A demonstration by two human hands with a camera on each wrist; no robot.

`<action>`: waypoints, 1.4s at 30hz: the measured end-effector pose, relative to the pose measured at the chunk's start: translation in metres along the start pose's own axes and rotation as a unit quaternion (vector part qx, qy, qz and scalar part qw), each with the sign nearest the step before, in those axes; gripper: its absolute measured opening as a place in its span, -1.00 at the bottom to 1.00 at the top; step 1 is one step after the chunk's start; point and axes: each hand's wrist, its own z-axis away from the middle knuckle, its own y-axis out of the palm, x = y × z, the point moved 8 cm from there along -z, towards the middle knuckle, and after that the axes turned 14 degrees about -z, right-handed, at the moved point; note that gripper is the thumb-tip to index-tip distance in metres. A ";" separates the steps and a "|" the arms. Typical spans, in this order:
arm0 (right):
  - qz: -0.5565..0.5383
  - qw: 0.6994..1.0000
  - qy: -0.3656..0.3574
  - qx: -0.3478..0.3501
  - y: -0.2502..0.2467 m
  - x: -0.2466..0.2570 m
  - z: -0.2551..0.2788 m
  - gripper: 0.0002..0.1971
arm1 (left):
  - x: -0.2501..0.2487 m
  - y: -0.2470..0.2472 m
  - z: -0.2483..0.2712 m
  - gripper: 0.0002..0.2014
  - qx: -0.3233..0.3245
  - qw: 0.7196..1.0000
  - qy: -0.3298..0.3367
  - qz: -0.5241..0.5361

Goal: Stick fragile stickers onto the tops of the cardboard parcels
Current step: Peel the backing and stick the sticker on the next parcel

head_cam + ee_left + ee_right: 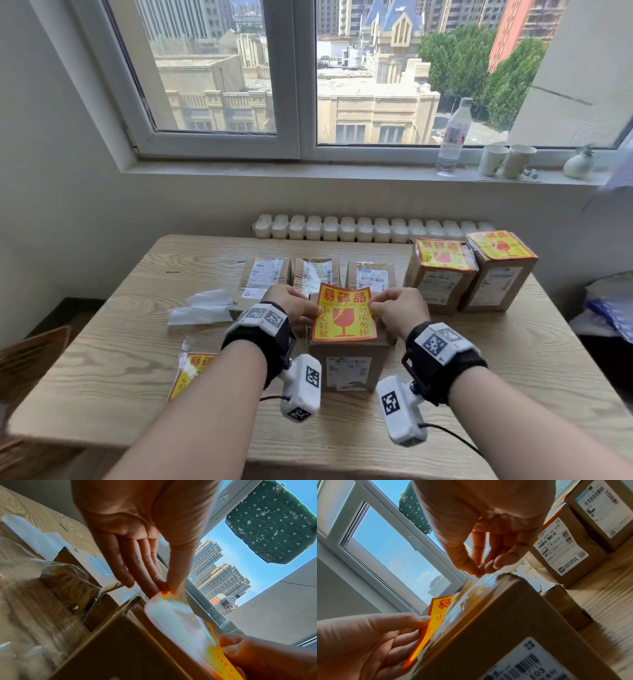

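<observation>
A yellow and orange fragile sticker point(344, 317) hangs over the top of the middle cardboard parcel point(349, 366), its near edge at the parcel's front edge. My left hand point(315, 312) pinches the sticker's left side, and my right hand point(375, 305) pinches its upper right edge. In the left wrist view my thumb and fingers point(169, 591) nip a corner of the sticker point(180, 618) above the parcel point(128, 642). In the right wrist view the right hand point(481, 570) pinches the far edge of the sticker point(436, 618) over the parcel point(501, 612).
Two parcels point(442, 277) point(500, 270) at the right bear stickers on top. Three bare parcels point(317, 270) stand behind the middle one. White backing paper point(202, 308) and a pack of stickers point(191, 373) lie at the left. A bottle point(452, 137) stands on the sill.
</observation>
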 end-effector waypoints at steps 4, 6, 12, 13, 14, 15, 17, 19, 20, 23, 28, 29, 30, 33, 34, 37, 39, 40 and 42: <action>-0.002 1.000 -0.006 0.006 0.003 0.000 0.000 -0.86 | 0.000 -0.002 -0.006 -0.77 -0.005 1.000 0.004 -0.027; -0.009 1.000 -0.008 0.002 0.002 -0.001 -0.002 -0.86 | -0.001 -0.006 -0.010 -0.78 -0.021 0.997 0.013 -0.069; -0.012 1.000 -0.003 0.006 0.001 -0.005 -0.005 -0.88 | 0.001 -0.004 -0.016 -0.79 -0.031 0.993 0.010 -0.109; -0.009 1.000 -0.003 0.005 0.001 -0.005 -0.006 -0.88 | 0.001 -0.003 -0.016 -0.79 -0.036 0.993 0.010 -0.113; -0.005 1.000 -0.004 0.005 0.001 -0.005 -0.006 -0.88 | 0.001 -0.003 -0.017 -0.81 -0.043 0.992 0.011 -0.115; -0.001 1.000 -0.006 0.003 0.001 -0.005 -0.007 -0.87 | 0.001 -0.003 -0.018 -0.81 -0.049 0.992 0.011 -0.117; 0.006 1.000 -0.012 -0.003 0.000 -0.004 -0.007 -0.85 | 0.001 -0.004 -0.019 -0.79 -0.058 0.990 0.010 -0.124; 0.014 1.000 -0.015 -0.007 -0.001 -0.004 -0.008 -0.86 | 0.002 -0.004 -0.021 -0.72 -0.063 0.990 0.007 -0.129; 0.017 1.000 -0.018 -0.008 -0.001 -0.004 -0.008 -0.86 | 0.002 -0.004 -0.022 -0.70 -0.067 0.989 0.007 -0.130; 0.036 0.999 -0.026 -0.009 -0.001 -0.002 -0.007 -0.85 | 0.003 -0.004 -0.023 -0.67 -0.074 0.987 0.006 -0.141; 0.079 0.996 -0.042 -0.014 0.000 0.002 -0.005 -0.87 | 0.001 -0.006 -0.023 -0.70 -0.100 0.978 0.005 -0.183; 0.085 0.995 -0.044 -0.012 0.000 0.003 -0.005 -0.87 | 0.000 -0.006 -0.023 -0.70 -0.104 0.975 0.006 -0.194; 0.088 0.995 -0.045 -0.011 0.001 0.003 -0.005 -0.87 | -0.001 -0.006 -0.023 -0.70 -0.108 0.973 0.006 -0.204; 0.091 0.995 -0.048 -0.011 0.001 0.004 -0.003 -0.84 | -0.004 -0.004 -0.024 -0.70 -0.119 0.966 0.010 -0.232; 0.093 0.994 -0.049 -0.012 0.001 0.004 -0.003 -0.83 | -0.004 -0.004 -0.024 -0.70 -0.123 0.963 0.012 -0.240; 0.099 0.994 -0.049 -0.005 0.002 0.004 -0.002 -0.82 | -0.005 -0.004 -0.024 -0.66 -0.124 0.958 0.019 -0.256; 0.100 0.994 -0.041 0.002 0.002 0.002 -0.001 -0.81 | -0.005 -0.004 -0.024 -0.60 -0.120 0.957 0.015 -0.265; 0.101 0.994 -0.037 0.004 0.000 0.001 -0.002 -0.81 | -0.003 -0.005 -0.025 -0.55 -0.117 0.956 0.011 -0.268; 0.115 0.992 -0.041 0.010 -0.003 0.000 -0.002 -0.81 | 0.000 -0.007 -0.026 -0.48 -0.104 0.959 0.010 -0.264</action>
